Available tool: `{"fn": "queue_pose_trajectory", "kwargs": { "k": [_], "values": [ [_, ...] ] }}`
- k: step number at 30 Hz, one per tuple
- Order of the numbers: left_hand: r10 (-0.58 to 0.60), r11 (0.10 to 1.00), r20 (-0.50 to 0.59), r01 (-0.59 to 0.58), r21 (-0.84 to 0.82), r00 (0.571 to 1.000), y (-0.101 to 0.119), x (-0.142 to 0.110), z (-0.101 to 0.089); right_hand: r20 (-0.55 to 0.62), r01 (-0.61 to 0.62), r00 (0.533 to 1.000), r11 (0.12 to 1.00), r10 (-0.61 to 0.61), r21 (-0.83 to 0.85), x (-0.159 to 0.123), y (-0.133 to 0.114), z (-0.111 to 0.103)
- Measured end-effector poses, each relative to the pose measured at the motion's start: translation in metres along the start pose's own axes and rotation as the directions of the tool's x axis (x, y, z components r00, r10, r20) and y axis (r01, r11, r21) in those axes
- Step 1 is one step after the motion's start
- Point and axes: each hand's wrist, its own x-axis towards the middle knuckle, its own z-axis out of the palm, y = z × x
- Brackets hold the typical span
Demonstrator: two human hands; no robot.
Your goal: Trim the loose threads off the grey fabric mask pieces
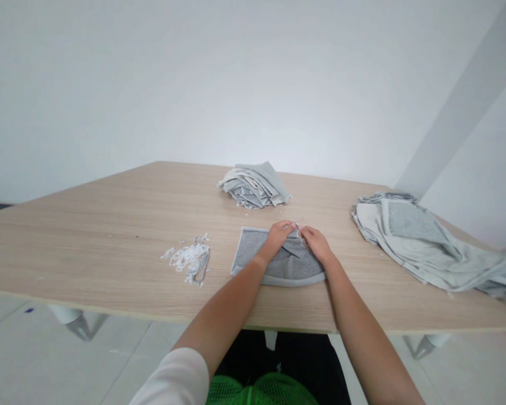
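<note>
A grey piece of cloth [293,264] with pale stitched edges lies on the table in front of me. At its far edge my left hand [281,232] pinches the fabric, fingers closed. Close beside it, my right hand [316,242] also has its fingers closed on the same edge. The cloth is lifted and creased between the two hands, and a bit of white edging shows by the right fingers. Whether a loose thread is held between the fingertips is too small to tell.
Left of the cloth lies a small heap of white thread scraps [189,259]. Behind it sits a stack of folded grey cloths [255,185]. A larger pile of grey cloths [421,236] spreads along the right side of the wooden table [88,242]. A white wall stands behind.
</note>
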Motion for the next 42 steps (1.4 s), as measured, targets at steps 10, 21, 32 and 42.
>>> {"fn": "queue_pose_trajectory", "kwargs": {
  "k": [10, 21, 32, 42],
  "values": [
    [0.033, 0.999, 0.016, -0.033, 0.015, 0.999, 0.002, -0.002, 0.000, 0.001, 0.020, 1.000, 0.998, -0.020, 0.064, 0.002, 0.004, 0.005],
    [0.018, 1.000, 0.031, -0.018, -0.010, 0.999, 0.001, -0.002, -0.002, 0.013, 0.083, 0.996, 0.996, -0.083, 0.015, 0.004, 0.004, 0.010],
    [0.022, 0.998, 0.035, -0.020, -0.052, 0.999, -0.005, 0.000, -0.004, -0.013, 0.044, 0.999, 0.987, -0.046, -0.156, -0.004, -0.007, 0.010],
    [0.009, 0.997, 0.024, -0.007, -0.072, 1.000, -0.004, -0.002, -0.004, -0.032, 0.031, 0.999, 0.978, -0.038, -0.209, -0.006, -0.009, 0.014]
  ]
}}
